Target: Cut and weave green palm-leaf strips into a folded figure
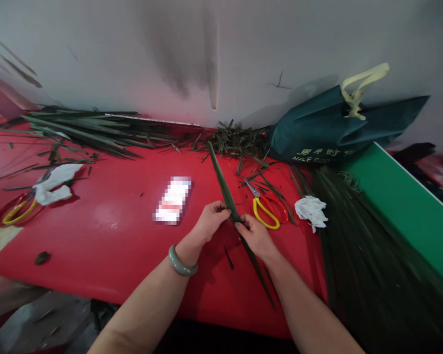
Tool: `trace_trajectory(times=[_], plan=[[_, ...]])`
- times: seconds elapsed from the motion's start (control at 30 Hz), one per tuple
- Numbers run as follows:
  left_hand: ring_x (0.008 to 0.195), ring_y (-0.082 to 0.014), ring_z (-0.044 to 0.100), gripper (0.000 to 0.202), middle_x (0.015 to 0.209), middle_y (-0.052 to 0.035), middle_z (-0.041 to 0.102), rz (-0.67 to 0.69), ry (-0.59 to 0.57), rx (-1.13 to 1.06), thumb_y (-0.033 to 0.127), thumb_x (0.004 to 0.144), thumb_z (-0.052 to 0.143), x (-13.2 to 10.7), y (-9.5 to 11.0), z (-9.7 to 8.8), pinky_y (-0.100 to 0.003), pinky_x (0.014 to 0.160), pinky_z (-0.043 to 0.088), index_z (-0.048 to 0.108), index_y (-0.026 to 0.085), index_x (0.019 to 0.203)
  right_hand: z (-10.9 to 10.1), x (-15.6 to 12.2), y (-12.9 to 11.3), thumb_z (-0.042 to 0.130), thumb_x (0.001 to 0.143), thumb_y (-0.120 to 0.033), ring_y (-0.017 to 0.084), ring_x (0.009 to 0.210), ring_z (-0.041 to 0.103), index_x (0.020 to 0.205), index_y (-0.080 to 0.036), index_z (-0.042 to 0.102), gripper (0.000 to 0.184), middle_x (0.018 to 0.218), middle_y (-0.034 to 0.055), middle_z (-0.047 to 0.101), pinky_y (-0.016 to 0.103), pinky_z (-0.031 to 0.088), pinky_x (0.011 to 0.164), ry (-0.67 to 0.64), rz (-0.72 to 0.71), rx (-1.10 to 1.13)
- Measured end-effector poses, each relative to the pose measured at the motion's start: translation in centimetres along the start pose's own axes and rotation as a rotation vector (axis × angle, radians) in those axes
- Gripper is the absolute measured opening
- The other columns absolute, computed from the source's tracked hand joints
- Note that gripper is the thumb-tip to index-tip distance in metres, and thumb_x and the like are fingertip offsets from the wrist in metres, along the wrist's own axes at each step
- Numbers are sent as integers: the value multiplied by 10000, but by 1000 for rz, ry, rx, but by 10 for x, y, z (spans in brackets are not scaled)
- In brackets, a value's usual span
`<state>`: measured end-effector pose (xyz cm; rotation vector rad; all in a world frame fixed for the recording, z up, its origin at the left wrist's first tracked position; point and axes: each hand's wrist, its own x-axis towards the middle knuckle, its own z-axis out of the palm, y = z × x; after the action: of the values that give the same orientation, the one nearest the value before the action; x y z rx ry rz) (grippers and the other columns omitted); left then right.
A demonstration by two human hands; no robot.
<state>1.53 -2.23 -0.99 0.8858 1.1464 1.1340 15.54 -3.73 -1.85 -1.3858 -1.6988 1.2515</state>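
Observation:
A long, narrow green leaf strip [222, 182] runs slantwise between my hands, its tip toward the wall and its tail toward me. My left hand [213, 220] pinches it near the middle, thumb against fingers. Just below, my right hand [256, 236] grips the same strip from the other side. Both hands are over the red table [125, 255]. Scissors [268, 206] with yellow and red handles lie right of my hands. A small leaf scrap [229, 258] rests beneath them. To the left, a phone [173, 200] with a lit, blurred screen lies flat.
Long leaves [96, 128] are piled at the back left, beside a heap of trimmings [239, 140]. A dark green bag [317, 123], a green board [402, 206] and more leaves [369, 265] fill the right. White crumpled tissue [312, 211] and other scissors [18, 209] lie at the sides.

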Motion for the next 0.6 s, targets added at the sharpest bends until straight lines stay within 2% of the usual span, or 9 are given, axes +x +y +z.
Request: trace_trajectory(times=[0.23, 0.6], plan=[[436, -50, 413, 101, 498, 42, 482, 7, 68, -56, 216, 597, 578, 5, 4, -10, -179, 441, 294, 510, 141, 607, 1, -1, -3, 452, 720, -280, 117, 581, 479, 663, -192, 459, 105, 604, -28, 515, 238, 367, 561, -29, -12, -29], [455, -58, 453, 101, 524, 35, 511, 77, 195, -122, 212, 581, 592, 16, 11, -29, -186, 473, 348, 524, 145, 614, -2, -3, -3, 451, 737, -305, 109, 592, 455, 687, -185, 489, 136, 625, -31, 507, 223, 344, 556, -141, -14, -105]])
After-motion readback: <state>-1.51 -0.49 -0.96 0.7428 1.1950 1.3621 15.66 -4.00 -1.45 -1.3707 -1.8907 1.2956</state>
